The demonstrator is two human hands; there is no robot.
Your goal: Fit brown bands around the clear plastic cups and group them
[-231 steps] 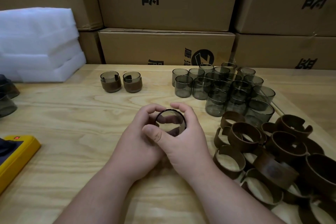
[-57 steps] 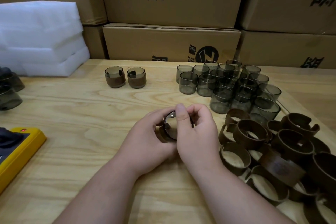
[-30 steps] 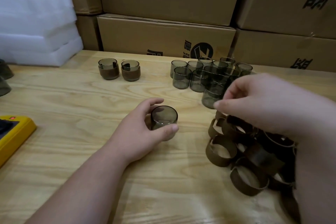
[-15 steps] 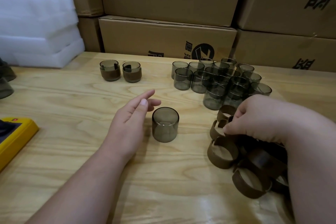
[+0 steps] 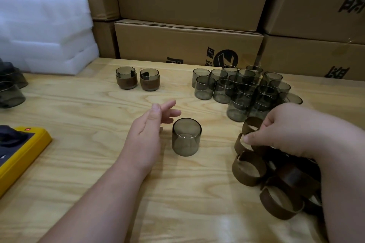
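A smoky clear cup (image 5: pixel 186 137) stands alone, upside down and without a band, in the middle of the wooden table (image 5: pixel 79 108). My left hand (image 5: pixel 150 130) hovers just left of it with fingers straight, touching nothing. My right hand (image 5: pixel 284 128) reaches into the pile of brown bands (image 5: pixel 276 175) at the right, its fingers pinching one brown band (image 5: pixel 242 142) at the pile's near-left side. Two banded cups (image 5: pixel 137 79) stand side by side at the back. A cluster of several bare cups (image 5: pixel 245 90) stands behind the bands.
Stacked cardboard boxes (image 5: pixel 189 41) wall off the back of the table. White foam sheets (image 5: pixel 43 29) lie at the back left, with dark cups (image 5: pixel 10 89) at the left edge. A yellow device (image 5: pixel 17 156) lies at the front left.
My left hand set the bare cup down on the table and let go. My right hand swung away to the band pile and took hold of a band.
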